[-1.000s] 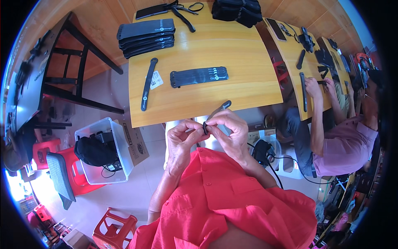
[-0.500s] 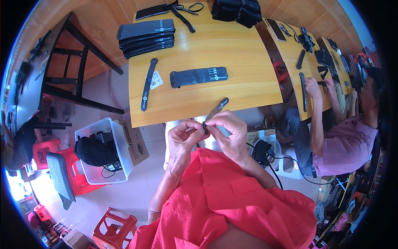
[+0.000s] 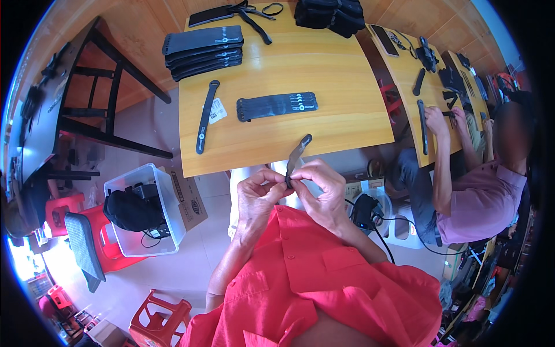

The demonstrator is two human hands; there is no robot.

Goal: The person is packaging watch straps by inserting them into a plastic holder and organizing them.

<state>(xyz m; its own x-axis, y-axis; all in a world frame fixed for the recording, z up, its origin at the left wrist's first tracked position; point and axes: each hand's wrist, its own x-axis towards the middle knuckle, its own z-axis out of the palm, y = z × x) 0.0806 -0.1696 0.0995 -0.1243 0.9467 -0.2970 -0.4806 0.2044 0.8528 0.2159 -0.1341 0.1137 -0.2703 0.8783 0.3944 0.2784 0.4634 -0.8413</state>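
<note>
Just off the near edge of the wooden table (image 3: pixel 341 124), both my hands pinch one end of a black hook-and-loop strap (image 3: pixel 299 151). My left hand (image 3: pixel 257 194) has thumb and forefinger closed on it, and my right hand (image 3: pixel 321 188) grips it from the other side. The strap's free, rounded end points up and away over the table edge; the pinched end is mostly hidden by my fingers. Beyond my hands lies a flat row of overlapping black straps (image 3: pixel 274 107). A single strap (image 3: pixel 207 118) rests at the left, beside a white label (image 3: pixel 217 111).
Piled strap packs (image 3: pixel 202 43) sit at the table's far left, with a dark phone (image 3: pixel 211 17) behind. A black bundle (image 3: pixel 329 16) is at the far right. A clear bin (image 3: pixel 176 234) stands left on the floor. To the right, another person (image 3: pixel 477 191) handles straps.
The strap's free end has swung slightly left and stands more upright. Both hands keep their pinch, with only small finger shifts.
</note>
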